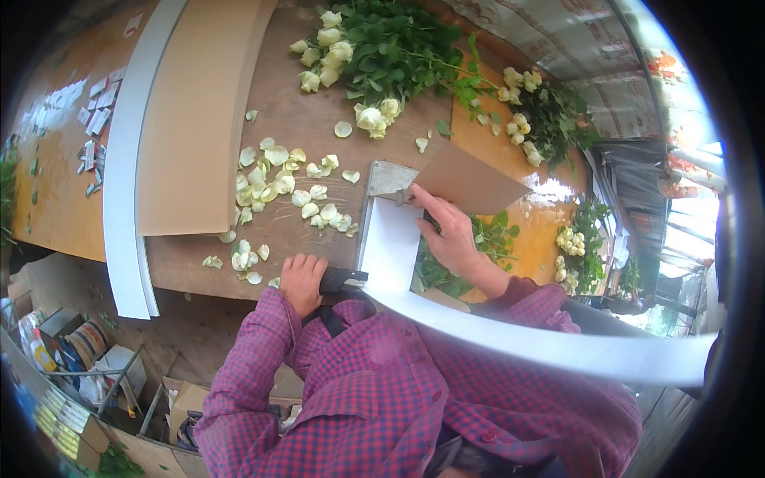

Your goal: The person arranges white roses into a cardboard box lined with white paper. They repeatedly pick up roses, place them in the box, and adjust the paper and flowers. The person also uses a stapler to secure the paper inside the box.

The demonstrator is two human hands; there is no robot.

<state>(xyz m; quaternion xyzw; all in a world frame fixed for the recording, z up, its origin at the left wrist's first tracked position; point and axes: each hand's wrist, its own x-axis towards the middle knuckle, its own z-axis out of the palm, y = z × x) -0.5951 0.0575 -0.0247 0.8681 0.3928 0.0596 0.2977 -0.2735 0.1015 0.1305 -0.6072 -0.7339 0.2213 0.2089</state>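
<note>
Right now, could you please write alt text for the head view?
A person in a checked purple shirt presses the left hand and right hand on a long white paper strip on a brown wooden table strewn with pale rose petals.

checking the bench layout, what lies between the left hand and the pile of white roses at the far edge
In the head view, loose pale petals lie scattered on the brown tabletop between the left hand and the white roses.
</note>
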